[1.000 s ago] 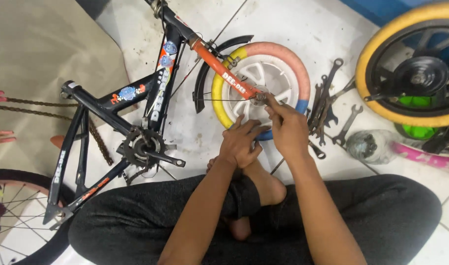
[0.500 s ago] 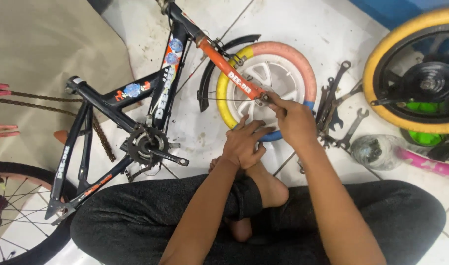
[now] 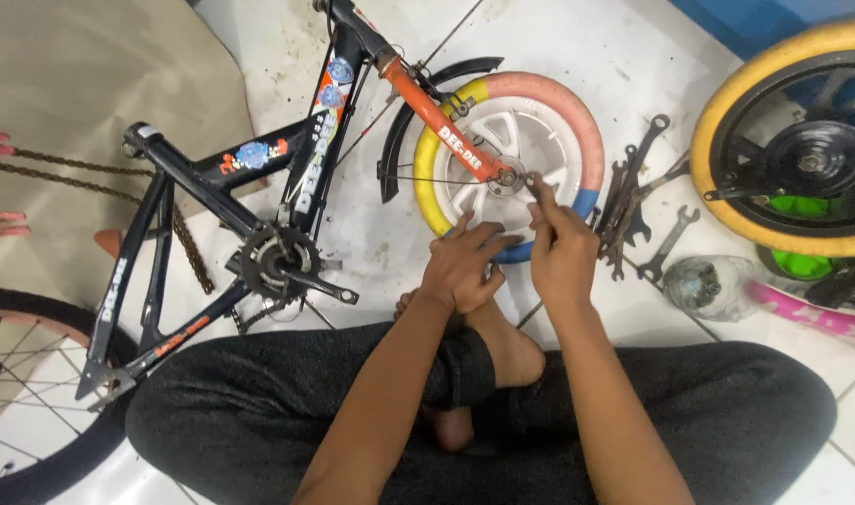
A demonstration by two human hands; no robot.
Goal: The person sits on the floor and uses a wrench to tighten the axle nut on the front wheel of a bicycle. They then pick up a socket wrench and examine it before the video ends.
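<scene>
A small black bicycle frame [image 3: 287, 168] with an orange fork [image 3: 451, 140] lies on the tiled floor. Its front wheel [image 3: 540, 122] has a white disc and a yellow, pink and blue tyre. My right hand [image 3: 563, 248] grips a small wrench [image 3: 537, 190] whose head sits at the wheel's axle nut [image 3: 509, 175]. My left hand [image 3: 465, 262] rests flat on the wheel's lower rim, fingers spread toward the hub. My crossed legs in dark trousers [image 3: 708, 411] fill the bottom of the view.
Several spanners [image 3: 638, 201] lie right of the wheel. A yellow-tyred wheel [image 3: 802, 159] lies at the far right, with a crumpled plastic bottle [image 3: 703, 285] and a pink part below it. The crank and chainring [image 3: 273, 262] lie left, and a spoked wheel [image 3: 21, 393] sits bottom left.
My right hand has shifted with the wrench up to the axle nut. My left hand has opened and settled flat on the rim. The view moved slightly.
</scene>
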